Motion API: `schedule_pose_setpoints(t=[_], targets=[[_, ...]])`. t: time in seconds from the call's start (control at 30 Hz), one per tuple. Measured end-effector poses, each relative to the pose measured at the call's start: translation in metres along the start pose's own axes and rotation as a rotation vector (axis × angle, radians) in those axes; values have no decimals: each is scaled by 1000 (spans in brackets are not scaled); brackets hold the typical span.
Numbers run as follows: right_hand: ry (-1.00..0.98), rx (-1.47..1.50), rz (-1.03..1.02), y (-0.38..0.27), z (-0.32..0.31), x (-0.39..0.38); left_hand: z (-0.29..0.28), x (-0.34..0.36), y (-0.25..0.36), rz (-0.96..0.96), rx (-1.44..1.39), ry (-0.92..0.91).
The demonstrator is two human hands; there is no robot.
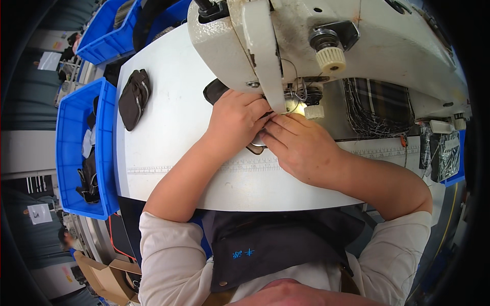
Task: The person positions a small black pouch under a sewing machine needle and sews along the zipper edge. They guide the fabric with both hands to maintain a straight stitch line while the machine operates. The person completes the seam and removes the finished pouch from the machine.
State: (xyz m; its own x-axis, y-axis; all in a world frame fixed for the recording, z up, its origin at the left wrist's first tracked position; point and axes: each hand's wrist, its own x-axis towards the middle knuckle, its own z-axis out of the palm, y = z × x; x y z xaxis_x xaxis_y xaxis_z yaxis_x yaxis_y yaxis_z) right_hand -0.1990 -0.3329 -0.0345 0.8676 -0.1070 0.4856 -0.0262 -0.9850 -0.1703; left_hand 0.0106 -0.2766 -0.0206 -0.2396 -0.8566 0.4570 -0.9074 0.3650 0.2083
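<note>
A white sewing machine (296,46) stands over the white table, its lit needle area just beyond my fingertips. My left hand (236,118) lies over a dark brown fabric piece (213,92), with the fingers bent and pressed on it. Close against it, my right hand (300,145) pinches the same fabric near the needle. One pale-lined edge of the piece pokes out below the hands; most of it is hidden under them. Whether the needle is in the cloth cannot be seen.
Dark sewn pieces (134,99) lie at the table's left. A blue bin (106,158) with dark fabric stands beside that edge, and another blue bin (107,46) behind it. Right of the needle is a stack of dark plaid pieces (380,107). A printed ruler strip (245,166) crosses the table.
</note>
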Motion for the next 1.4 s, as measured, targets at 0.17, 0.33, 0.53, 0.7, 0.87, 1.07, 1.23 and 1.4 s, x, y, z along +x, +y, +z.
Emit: schedule_pose_setpoints(t=[0.17, 0.33, 0.53, 0.7, 0.87, 1.07, 1.23, 1.4], targets=[[-3, -4, 9, -1, 0, 0, -6, -2, 1, -70, -123, -88], [-36, -9, 17, -2, -1, 0, -6, -1, -2, -29, -125, -96], [-46, -20, 14, -2, -4, 2, -8, 1, -6, 75, -25, -114], [-54, -24, 15, -2, -5, 2, -15, 3, -5, 126, 24, -100], [-71, -53, -4, -2, -10, 5, -17, -5, -10, 75, -36, -159], [-64, -56, -22, 0, -13, 7, -12, -10, -8, -23, -112, -183], [-41, -74, -21, 2, -13, 5, -10, -10, -3, -33, -104, -150], [-37, -88, -7, 5, -13, 5, -4, -10, 6, -65, -62, -98]])
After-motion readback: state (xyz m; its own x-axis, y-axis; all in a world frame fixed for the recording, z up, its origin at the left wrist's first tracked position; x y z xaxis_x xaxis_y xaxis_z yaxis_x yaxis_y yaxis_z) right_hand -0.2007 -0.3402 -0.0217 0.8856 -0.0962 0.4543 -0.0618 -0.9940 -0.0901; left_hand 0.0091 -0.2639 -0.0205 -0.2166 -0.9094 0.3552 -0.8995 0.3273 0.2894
